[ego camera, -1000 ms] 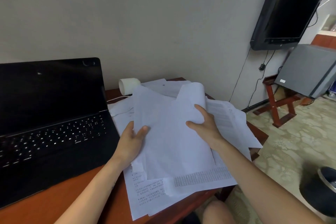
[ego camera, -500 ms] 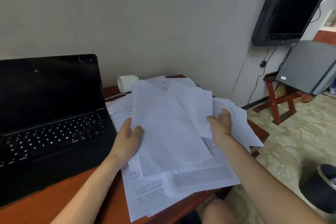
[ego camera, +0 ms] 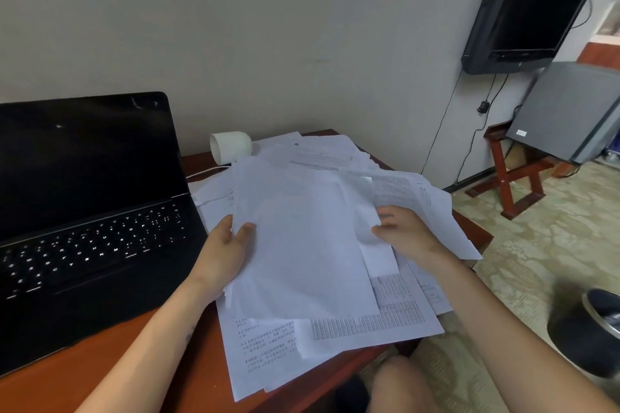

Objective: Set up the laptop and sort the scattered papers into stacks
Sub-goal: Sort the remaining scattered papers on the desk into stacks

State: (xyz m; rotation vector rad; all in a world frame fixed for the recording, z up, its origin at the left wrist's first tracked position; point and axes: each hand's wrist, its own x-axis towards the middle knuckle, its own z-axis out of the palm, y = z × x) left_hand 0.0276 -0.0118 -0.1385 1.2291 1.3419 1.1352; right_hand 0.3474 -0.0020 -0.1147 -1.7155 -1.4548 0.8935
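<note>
Head view. An open laptop [ego camera: 90, 211] was recorded at the left of the reddish wooden surface [ego camera: 117, 375], with the screen dark and the key legends lit. The scattered papers [ego camera: 335, 342] were spread over the right half of the surface, just beside the laptop. They overlapped one another, and some sheets overhung the near and right edges. Printed text and tables were seen on several.

A sheaf of blank-faced sheets [ego camera: 302, 245] was held over the pile by the left hand [ego camera: 224, 251]. It was gripped at its left edge, with the thumb on top. The right hand [ego camera: 406, 233] was placed at the sheaf's right side. Its fingers [ego camera: 389, 213] were curled and the thumb was closed on the edge of a loose sheet [ego camera: 375, 251], though the contact was slightly blurred.

A white cylinder [ego camera: 231, 146] was seen lying on its side at the back of the surface. A wall-mounted television [ego camera: 530, 3] and a dark bin [ego camera: 583, 332] on the floor were noted at the right.
</note>
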